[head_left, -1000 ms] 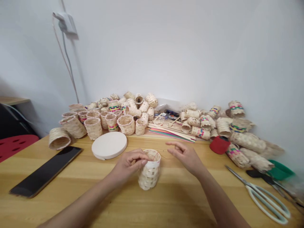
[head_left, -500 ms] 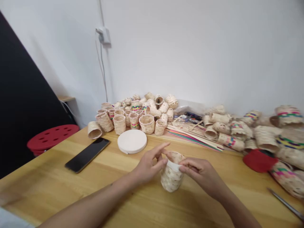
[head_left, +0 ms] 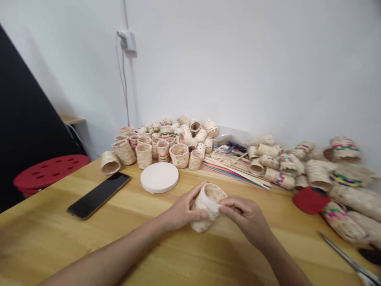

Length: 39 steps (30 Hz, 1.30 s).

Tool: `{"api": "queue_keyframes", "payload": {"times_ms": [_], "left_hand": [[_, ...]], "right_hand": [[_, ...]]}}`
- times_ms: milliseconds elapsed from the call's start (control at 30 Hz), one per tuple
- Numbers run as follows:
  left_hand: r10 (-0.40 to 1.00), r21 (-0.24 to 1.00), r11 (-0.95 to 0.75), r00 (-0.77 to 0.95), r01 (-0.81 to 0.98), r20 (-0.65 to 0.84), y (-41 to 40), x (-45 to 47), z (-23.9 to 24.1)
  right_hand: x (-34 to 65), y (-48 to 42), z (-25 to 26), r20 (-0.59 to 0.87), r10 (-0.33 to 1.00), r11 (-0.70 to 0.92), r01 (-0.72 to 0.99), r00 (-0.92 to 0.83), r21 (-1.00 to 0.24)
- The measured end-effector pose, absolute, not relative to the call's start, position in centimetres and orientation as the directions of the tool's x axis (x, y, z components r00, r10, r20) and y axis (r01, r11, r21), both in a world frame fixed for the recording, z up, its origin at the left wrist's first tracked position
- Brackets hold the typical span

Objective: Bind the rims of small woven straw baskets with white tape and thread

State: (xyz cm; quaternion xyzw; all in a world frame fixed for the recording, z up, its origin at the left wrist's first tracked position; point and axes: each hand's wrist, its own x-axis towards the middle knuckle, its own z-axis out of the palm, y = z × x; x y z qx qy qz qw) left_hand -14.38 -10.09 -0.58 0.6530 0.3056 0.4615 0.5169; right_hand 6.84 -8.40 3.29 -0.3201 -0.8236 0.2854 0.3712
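Observation:
A small pale woven basket (head_left: 208,200) is tilted on the wooden table (head_left: 89,238), its open mouth turned up and away from me. My left hand (head_left: 181,212) wraps round its left side, thumb across the wall and fingers over the rim. From the right, my right hand (head_left: 245,216) pinches the white band at the basket's rim between thumb and fingers.
Many small woven baskets (head_left: 160,143) are heaped along the wall, more (head_left: 327,171) at the right. A white round disc (head_left: 159,177), a black phone (head_left: 99,194), coloured strips (head_left: 235,169), a red cap (head_left: 309,200), scissors (head_left: 348,258) and a red stool (head_left: 49,172) lie around.
The view has swung left and then settled. My right hand came in from open above the table to pinch the basket's rim. The basket went from upright to tilted.

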Motion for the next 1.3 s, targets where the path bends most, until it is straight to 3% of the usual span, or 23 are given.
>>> {"api": "queue_keyframes", "payload": {"times_ms": [267,433,533,633,700,767,1067,1300], "left_hand": [[0.877,0.963,-0.227,0.399,-0.146,0.267,-10.3,-14.0,0.1],[0.912,0.941,-0.323,0.298,0.102,0.281,-10.4,-14.5,-0.1],[0.831,0.737,-0.556,0.248,0.385,0.497,-10.7,-15.0,0.4],[0.596,0.338,-0.721,0.294,0.605,0.747,-10.8,-15.4,1.2],[0.463,0.135,-0.740,0.353,0.658,0.813,-10.8,-15.5,1.7],[0.412,0.044,-0.732,0.390,0.680,0.823,-10.7,-15.4,2.0],[0.408,0.013,-0.744,0.439,0.668,0.800,-10.5,-15.5,1.7],[0.410,0.018,-0.747,0.441,0.664,0.799,-10.7,-15.3,1.9]], "right_hand": [[6.3,-8.9,3.3,0.429,0.720,0.620,0.230,-0.545,-0.750],[6.9,-8.8,3.6,0.367,0.802,0.526,0.265,-0.472,-0.809],[7.8,-8.8,4.3,0.400,0.829,0.516,0.259,-0.392,-0.816],[8.5,-8.8,5.0,0.471,0.806,0.586,0.376,-0.358,-0.717],[8.7,-8.8,5.2,0.509,0.763,0.646,0.449,-0.398,-0.618],[8.7,-8.8,5.2,0.534,0.711,0.703,0.464,-0.457,-0.539],[8.7,-8.3,5.1,0.608,0.501,0.865,0.367,-0.616,-0.341],[8.4,-8.1,4.9,0.594,0.470,0.878,0.414,-0.653,-0.239]]}}
